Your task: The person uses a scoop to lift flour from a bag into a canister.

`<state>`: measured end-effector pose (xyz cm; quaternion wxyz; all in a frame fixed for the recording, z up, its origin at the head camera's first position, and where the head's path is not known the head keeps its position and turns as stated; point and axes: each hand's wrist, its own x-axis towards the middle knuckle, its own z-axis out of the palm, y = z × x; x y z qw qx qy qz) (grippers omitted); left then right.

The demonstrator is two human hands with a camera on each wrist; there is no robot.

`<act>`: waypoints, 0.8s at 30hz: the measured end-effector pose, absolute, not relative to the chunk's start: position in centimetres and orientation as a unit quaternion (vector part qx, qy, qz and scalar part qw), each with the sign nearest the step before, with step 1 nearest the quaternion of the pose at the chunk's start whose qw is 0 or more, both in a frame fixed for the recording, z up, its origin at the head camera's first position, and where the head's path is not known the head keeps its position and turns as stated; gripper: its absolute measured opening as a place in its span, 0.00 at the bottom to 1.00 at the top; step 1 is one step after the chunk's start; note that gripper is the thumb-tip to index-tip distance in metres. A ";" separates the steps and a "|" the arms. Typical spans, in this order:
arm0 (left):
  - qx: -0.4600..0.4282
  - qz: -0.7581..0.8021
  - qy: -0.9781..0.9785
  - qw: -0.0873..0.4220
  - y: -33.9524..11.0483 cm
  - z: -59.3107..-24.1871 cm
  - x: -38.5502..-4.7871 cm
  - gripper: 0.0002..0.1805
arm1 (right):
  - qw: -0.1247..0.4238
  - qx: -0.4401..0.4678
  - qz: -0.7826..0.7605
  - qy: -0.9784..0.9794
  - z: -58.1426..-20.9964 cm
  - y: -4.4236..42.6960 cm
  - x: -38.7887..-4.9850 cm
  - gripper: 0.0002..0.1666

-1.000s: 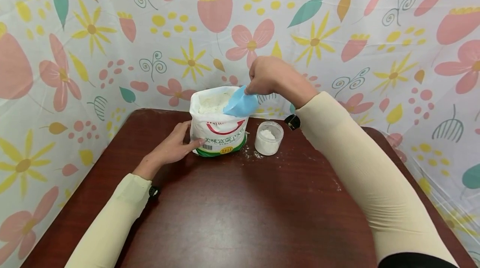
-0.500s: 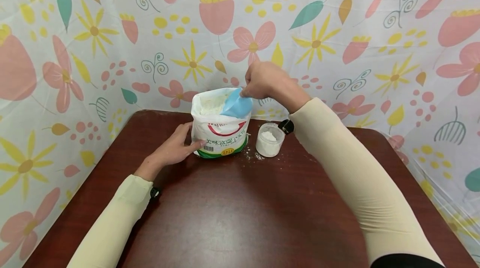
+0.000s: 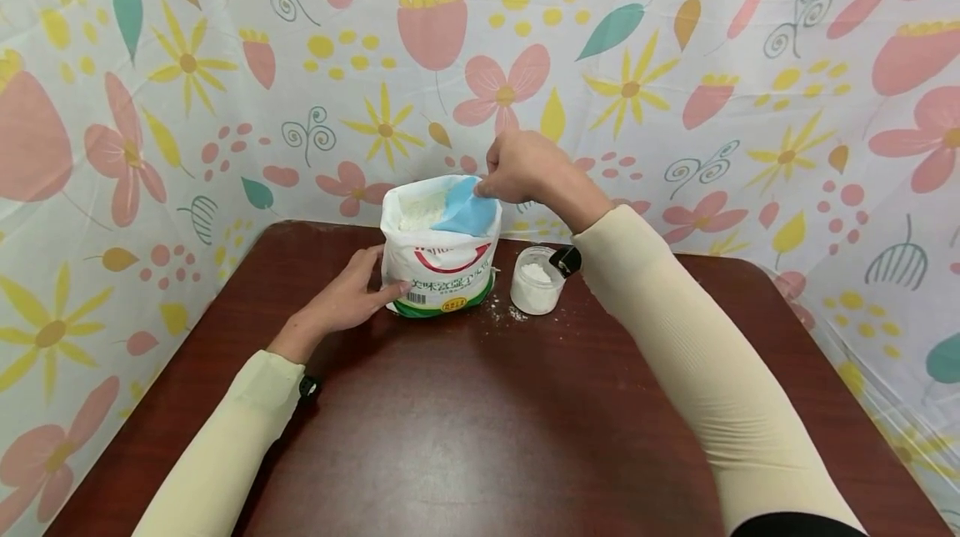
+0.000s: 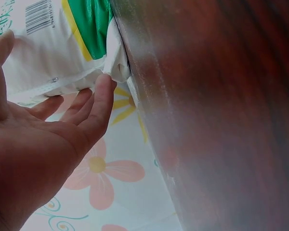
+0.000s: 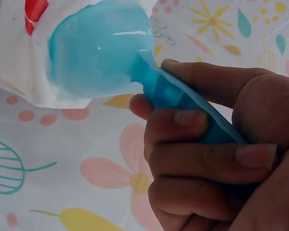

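A white flour bag [image 3: 442,274] with a green base stands upright, its top open on pale flour. My left hand [image 3: 348,291] holds its left side, thumb on the front and fingers against the side; the left wrist view shows the fingertips [image 4: 105,82] touching the bag near its bottom corner. My right hand [image 3: 528,170] grips the handle of a blue scoop [image 5: 103,50], fingers curled round it. The scoop's bowl dips inside the bag's mouth at the right, and its tip is hidden. Right of the bag, a clear jar [image 3: 536,295] holds white powder.
Spilled white powder [image 3: 516,314] lies between the bag and the jar. All stand near the back edge of a dark brown table [image 3: 450,437]. A flower-patterned curtain [image 3: 315,45] hangs close behind. A black wrist camera [image 3: 566,261] overlaps the jar's rim.
My right hand has moved left and down, taking the scoop deeper into the flour bag. The right wrist now passes by the jar. My left hand stays on the bag.
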<state>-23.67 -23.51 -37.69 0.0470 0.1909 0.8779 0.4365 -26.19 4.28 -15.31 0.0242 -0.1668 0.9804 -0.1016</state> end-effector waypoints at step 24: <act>0.194 0.431 0.880 0.051 -23.6 -37.9 -23.8 0.46 | 0.068 -0.136 -0.258 0.954 -17.8 5.5 -27.4 0.32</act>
